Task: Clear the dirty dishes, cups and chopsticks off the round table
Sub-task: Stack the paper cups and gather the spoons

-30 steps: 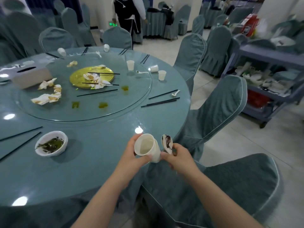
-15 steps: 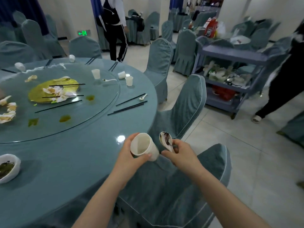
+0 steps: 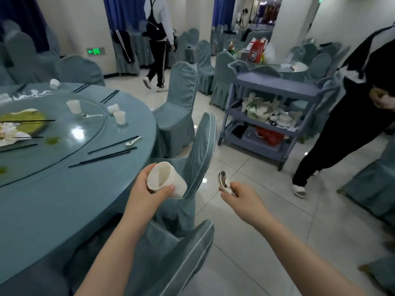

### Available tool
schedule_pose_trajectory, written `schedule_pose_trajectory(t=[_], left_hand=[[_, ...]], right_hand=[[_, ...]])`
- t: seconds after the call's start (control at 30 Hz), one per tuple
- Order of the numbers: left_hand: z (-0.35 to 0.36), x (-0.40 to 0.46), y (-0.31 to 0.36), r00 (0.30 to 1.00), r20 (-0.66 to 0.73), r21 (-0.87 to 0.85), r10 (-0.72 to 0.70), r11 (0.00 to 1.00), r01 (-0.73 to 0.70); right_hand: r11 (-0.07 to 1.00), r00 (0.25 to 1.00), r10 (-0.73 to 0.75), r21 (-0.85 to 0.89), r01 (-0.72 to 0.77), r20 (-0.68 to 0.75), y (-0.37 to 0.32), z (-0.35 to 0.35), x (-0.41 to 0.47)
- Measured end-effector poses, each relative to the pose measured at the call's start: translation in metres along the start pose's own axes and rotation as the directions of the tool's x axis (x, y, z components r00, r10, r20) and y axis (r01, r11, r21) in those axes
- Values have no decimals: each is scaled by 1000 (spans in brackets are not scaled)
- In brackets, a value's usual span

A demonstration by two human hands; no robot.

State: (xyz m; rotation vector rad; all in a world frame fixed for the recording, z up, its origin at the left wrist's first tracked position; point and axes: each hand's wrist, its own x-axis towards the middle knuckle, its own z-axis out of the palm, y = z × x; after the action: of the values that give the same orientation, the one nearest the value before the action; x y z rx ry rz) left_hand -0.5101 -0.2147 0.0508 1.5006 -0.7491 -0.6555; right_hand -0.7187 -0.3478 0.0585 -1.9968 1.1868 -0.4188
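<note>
Now, left hand point(image 3: 147, 194): we grip a smooth white tapered cup point(image 3: 165, 180).
Right hand point(image 3: 243, 199): we pinch a glossy oval spoon point(image 3: 223, 181).

L hand point(image 3: 143, 196) grips a white paper cup point(image 3: 165, 180), tilted, beside the round table point(image 3: 64, 199); R hand point(image 3: 243, 198) pinches a soiled spoon point(image 3: 223, 180) over the floor. Chopsticks point(image 3: 106, 155) and cups point(image 3: 119, 117) lie on the table; a cart point(image 3: 275, 86) w/ dishes stands beyond.

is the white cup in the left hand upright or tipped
Tipped: the cup, gripped by the left hand, lies nearly sideways with its mouth facing the camera.
</note>
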Motion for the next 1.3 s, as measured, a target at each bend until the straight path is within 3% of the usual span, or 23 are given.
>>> schedule_pose_trajectory(t=[0.3, 0.63, 0.8, 1.07, 1.3], left_hand=[[63, 84, 8, 991, -136, 45, 15, 999, -9], [115, 221, -10, 938, -343, -11, -39, 999, 37], [143, 275, -7, 874, -480, -85, -80, 995, 45], [198, 341, -7, 781, -621, -43, -67, 998, 52], [223, 385, -2, 601, -797, -36, -54, 998, 42]], right_hand=[[966, 982, -167, -183, 180, 85, 5, -68, 123], [893, 915, -342, -227, 388, 215, 6, -96, 276], [883, 889, -378, -189, 430, 259, 18, -123, 350], [817, 779, -484, -113, 566, 399, 36, -138, 469], [754, 659, -539, -49, 655, 525, 24, -142, 578]])
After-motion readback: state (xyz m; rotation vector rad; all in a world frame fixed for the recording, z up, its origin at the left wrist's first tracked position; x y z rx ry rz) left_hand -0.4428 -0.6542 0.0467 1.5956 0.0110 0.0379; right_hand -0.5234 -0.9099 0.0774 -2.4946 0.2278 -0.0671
